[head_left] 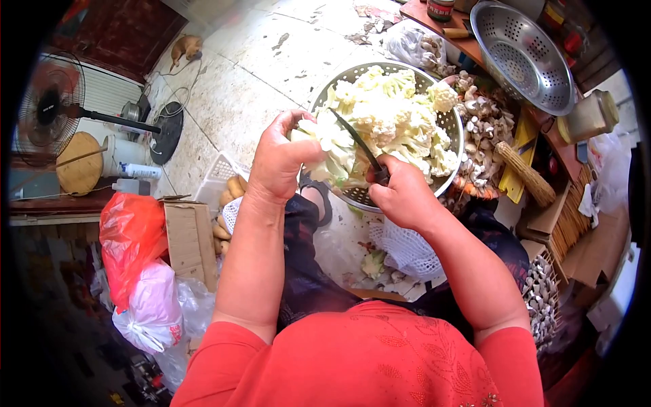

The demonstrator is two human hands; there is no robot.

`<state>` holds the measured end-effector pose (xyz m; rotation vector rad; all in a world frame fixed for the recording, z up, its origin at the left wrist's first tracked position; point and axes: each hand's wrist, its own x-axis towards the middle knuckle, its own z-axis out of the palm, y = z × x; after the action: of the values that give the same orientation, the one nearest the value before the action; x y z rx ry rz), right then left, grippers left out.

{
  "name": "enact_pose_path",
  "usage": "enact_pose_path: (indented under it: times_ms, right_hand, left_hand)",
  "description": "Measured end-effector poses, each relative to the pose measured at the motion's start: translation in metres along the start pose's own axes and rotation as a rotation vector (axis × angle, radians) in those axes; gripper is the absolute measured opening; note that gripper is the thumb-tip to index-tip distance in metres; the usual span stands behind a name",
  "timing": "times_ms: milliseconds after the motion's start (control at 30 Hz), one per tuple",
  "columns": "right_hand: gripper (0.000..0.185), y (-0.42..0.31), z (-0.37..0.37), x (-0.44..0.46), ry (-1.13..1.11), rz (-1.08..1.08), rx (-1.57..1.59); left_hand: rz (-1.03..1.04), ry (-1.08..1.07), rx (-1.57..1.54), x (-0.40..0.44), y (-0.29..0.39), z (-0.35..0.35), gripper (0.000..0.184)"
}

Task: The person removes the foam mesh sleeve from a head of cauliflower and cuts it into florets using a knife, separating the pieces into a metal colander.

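Observation:
My left hand (281, 156) is closed around a pale piece of cauliflower (333, 141) at the left side of a metal colander (456, 146). My right hand (405, 192) grips the handle of a dark-bladed knife (357, 138). The blade slants up and left, against or just beside the held piece; exact contact I cannot make out. Cut cauliflower florets (393, 108) heap up inside the colander, below and beyond both hands. The colander stands in front of my knees, and its perforated wall shows at the right.
Garlic bulbs (485, 129) lie right of the colander, near a corncob-like rod (525, 174). An empty colander (522, 57) rests on a table at the upper right. At the left stand a fan (51, 105), bags (132, 244) and a cardboard box (190, 241). A small animal (186, 49) lies on the floor.

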<state>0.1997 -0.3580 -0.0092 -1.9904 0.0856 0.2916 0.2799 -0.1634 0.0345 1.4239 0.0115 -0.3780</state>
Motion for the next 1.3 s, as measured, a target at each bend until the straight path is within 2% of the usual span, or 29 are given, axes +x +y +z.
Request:
enact_pose_path:
  times_ms: [133,433,700,900,1300]
  right_hand:
    - [0.021,-0.0024,0.0,0.0002,-0.011,0.04,0.072]
    - [0.023,-0.0055,-0.0015,-0.0001,0.012,0.033,-0.062]
    - [0.021,-0.0039,0.001,-0.0031,-0.021,0.11,0.138]
    - [0.02,-0.0034,-0.0004,-0.0023,0.031,0.037,-0.006]
    - [0.02,-0.0066,-0.0083,0.0017,-0.018,0.074,0.023]
  left_hand:
    - [-0.006,0.009,0.028,0.0052,0.0002,-0.0057,0.041]
    - [0.023,0.032,0.128,0.0043,0.0044,-0.005,0.042]
    - [-0.012,0.025,0.103,0.005,0.0048,-0.0092,0.042]
    - [-0.009,0.038,0.134,0.003,0.0071,-0.007,0.043]
    - [0.056,0.012,0.318,-0.0005,0.0079,0.0,0.042]
